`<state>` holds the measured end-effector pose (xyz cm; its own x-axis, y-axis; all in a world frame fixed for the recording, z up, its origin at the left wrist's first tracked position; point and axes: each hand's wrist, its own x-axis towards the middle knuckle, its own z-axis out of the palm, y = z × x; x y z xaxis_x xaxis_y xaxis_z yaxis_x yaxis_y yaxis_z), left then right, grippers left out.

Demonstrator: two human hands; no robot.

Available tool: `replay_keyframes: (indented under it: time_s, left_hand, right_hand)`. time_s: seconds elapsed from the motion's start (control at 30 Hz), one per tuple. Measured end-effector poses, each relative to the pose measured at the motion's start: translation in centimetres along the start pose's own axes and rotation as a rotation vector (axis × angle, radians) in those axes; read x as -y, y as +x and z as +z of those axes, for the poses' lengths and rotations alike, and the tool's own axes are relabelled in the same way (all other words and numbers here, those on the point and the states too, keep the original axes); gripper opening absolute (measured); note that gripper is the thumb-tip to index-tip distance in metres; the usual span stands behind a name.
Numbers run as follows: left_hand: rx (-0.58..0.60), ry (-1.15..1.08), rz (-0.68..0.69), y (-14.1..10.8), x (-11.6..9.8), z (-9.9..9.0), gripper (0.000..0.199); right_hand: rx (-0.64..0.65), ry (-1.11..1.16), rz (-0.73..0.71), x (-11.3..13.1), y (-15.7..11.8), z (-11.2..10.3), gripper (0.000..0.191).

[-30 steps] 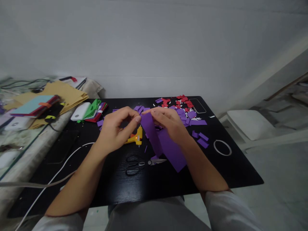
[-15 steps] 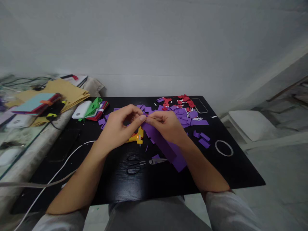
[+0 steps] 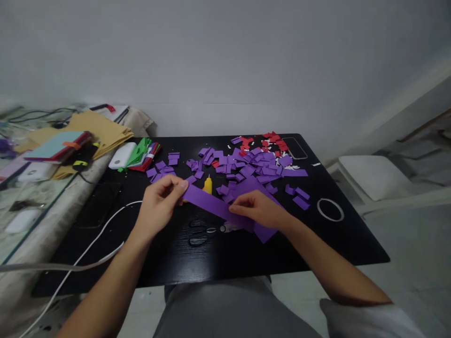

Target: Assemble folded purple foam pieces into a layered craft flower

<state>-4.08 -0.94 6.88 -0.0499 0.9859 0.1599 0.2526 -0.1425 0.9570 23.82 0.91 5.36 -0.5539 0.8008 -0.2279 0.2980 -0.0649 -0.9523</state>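
A long purple paper strip [image 3: 206, 200] stretches between my hands above the black table. My left hand [image 3: 160, 202] pinches its left end between thumb and fingers. Farther along, my right hand [image 3: 259, 206] is closed on the strip with thumb and fingertips. Under the strip lies a larger purple paper sheet [image 3: 267, 233]. A yellow glue gun [image 3: 207, 184] shows behind the strip, partly covered by it. Black-handled scissors [image 3: 199, 232] rest in front, their blades partly hidden by the paper.
Purple paper pieces [image 3: 246, 162] are spread across the back, with red scraps [image 3: 275, 141] at far right. A ring [image 3: 330, 210] lies on the right. Folded coloured papers [image 3: 143, 155] and a white cable [image 3: 98, 234] are on the left. A white stool [image 3: 371, 176] stands to the right.
My hands were together at one end of the strip and are now apart. The left has moved left with that end; the right has slid down and right along the strip.
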Motion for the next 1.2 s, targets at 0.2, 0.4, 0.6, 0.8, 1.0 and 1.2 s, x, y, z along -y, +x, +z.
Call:
replay_keyframes:
  time_s: [0.2, 0.4, 0.6, 0.8, 1.0, 1.2]
  left_hand:
    - [0.057, 0.061, -0.207, -5.2, 4.6, -1.0, 0.031]
    - [0.074, 0.489, 0.083, -9.5, 6.7, -0.8, 0.02]
    - [0.408, 0.694, 0.485, -13.3, 7.3, 2.1, 0.036]
    - [0.438, 0.829, 0.473, -12.9, 7.9, 2.8, 0.044]
    - [0.383, 0.832, 0.591, -13.5, 7.6, 2.9, 0.029]
    - [0.356, 0.736, 0.651, -17.2, 9.2, 2.6, 0.025]
  right_hand:
    - [0.072, 0.079, 0.195, -4.5, -2.6, 0.5, 0.036]
    - [0.101, -0.217, 0.205, -5.9, -3.6, 1.9, 0.026]
    - [0.077, -0.421, 0.169, -5.6, -4.1, 3.4, 0.015]
    - [-0.158, -0.777, -0.002, -6.4, -5.3, 5.3, 0.016]
    - [-0.262, -0.794, -0.475, -9.1, -6.8, 8.1, 0.025]
    - [-0.253, -0.739, -0.599, -11.1, -9.4, 10.4, 0.025]
